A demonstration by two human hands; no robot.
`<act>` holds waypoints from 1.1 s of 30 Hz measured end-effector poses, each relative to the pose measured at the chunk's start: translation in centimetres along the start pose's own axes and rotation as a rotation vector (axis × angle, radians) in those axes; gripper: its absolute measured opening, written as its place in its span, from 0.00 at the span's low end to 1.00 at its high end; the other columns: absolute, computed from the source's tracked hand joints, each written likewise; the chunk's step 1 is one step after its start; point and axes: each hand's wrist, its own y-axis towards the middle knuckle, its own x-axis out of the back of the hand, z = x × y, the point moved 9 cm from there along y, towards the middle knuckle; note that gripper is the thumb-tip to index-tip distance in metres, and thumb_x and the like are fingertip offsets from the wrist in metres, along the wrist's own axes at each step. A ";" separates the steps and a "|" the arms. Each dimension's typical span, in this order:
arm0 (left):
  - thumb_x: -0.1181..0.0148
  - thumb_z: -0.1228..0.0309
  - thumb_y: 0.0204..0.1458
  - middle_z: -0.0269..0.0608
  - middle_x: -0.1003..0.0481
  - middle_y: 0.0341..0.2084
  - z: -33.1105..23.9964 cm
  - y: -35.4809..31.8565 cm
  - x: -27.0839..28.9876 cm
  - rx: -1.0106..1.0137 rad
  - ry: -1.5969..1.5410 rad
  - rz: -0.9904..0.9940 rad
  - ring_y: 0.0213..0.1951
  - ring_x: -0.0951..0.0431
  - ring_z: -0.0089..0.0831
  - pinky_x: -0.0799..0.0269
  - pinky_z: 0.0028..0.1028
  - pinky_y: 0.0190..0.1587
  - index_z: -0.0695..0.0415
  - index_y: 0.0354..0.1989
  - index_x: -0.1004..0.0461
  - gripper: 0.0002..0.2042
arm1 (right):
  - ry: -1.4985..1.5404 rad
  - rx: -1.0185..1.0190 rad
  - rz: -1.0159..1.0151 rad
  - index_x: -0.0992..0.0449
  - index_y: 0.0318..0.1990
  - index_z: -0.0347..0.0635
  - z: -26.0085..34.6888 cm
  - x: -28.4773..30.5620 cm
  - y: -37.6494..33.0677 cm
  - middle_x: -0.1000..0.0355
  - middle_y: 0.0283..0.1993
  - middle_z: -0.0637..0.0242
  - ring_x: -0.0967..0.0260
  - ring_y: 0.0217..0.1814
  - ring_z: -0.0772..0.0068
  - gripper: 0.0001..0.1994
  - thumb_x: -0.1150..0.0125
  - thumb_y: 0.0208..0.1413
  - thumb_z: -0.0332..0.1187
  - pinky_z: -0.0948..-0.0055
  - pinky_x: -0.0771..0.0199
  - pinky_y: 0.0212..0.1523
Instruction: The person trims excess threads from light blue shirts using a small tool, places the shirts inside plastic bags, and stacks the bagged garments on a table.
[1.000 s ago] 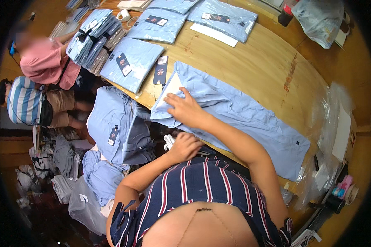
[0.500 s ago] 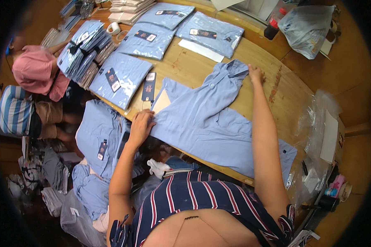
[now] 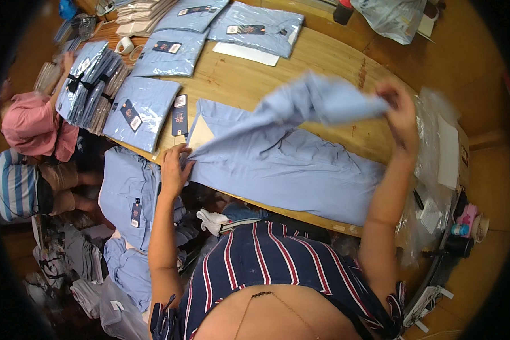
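A light blue shirt (image 3: 300, 175) lies across the front of the wooden table, partly unfolded, a piece of cream card (image 3: 200, 135) showing at its left end. My left hand (image 3: 175, 170) is closed on the shirt's left edge, next to a dark hang tag (image 3: 179, 118). My right hand (image 3: 399, 113) is up at the right, shut on the far part of the shirt, which is stretched above the table and smeared by motion. Fingers of that hand are partly blurred.
Bagged blue shirts (image 3: 136, 113) line the table's left and back. A tied stack of shirts (image 3: 88, 85) stands at the left edge, near a person in pink (image 3: 34, 124). Clear plastic bags (image 3: 433, 147) lie at the right. More shirts (image 3: 129, 192) hang below the table's left edge.
My right hand has lifted the shirt's far part off the table and drawn it to the right. My left hand stays on the left edge. The view has shifted slightly.
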 end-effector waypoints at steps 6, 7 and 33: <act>0.42 0.80 0.32 0.38 0.31 0.39 -0.8 -0.1 -0.5 -0.087 0.070 0.053 0.45 0.35 0.37 0.48 0.35 0.52 0.55 0.44 0.36 0.24 | -0.390 -0.404 0.039 0.26 0.26 0.38 -10.4 4.6 -18.6 0.36 0.40 0.66 0.39 0.45 0.72 0.10 0.48 0.32 0.16 0.76 0.41 0.48; 0.45 0.82 0.33 0.38 0.32 0.41 -0.7 -0.2 -0.8 -0.060 0.076 0.090 0.48 0.36 0.37 0.50 0.38 0.54 0.54 0.44 0.36 0.23 | -0.425 -0.397 0.013 0.26 0.27 0.38 -11.8 4.8 -20.1 0.37 0.42 0.66 0.40 0.46 0.71 0.11 0.49 0.32 0.16 0.75 0.41 0.49; 0.55 0.54 0.48 0.36 0.55 0.61 -28.4 -1.0 -15.5 -0.855 -0.007 0.441 0.62 0.59 0.37 0.69 0.51 0.58 0.47 0.58 0.47 0.27 | -1.073 -0.831 -0.874 0.31 0.38 0.33 -10.8 7.1 -34.5 0.37 0.41 0.53 0.42 0.46 0.52 0.20 0.39 0.40 0.39 0.59 0.41 0.46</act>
